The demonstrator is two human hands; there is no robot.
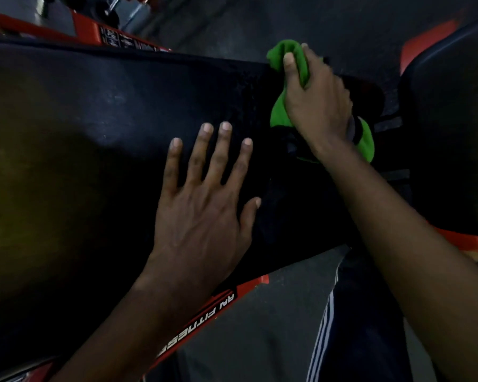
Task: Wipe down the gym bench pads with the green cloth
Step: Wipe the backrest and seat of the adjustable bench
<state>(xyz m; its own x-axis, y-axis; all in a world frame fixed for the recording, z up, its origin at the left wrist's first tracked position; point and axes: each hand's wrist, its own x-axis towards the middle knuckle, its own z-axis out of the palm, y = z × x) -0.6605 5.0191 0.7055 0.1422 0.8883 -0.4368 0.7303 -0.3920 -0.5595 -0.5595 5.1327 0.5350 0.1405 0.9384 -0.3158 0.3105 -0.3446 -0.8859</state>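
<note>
A long black bench pad [94, 128] fills the left and middle of the head view. My left hand [204, 199] lies flat on it, fingers straight and spread. My right hand [315, 100] grips the bunched green cloth [280, 117] and presses it on the pad's far right end, near the far edge. Green folds stick out above the fingers and below the wrist. A second black pad [453, 119] stands to the right, across a narrow gap.
The bench's red frame [221, 301] with white lettering runs under the near edge, and more red frame [89, 31] shows behind the pad. Dark grey floor [260, 340] lies below. My leg in dark trousers with white stripes [351, 326] stands close to the bench.
</note>
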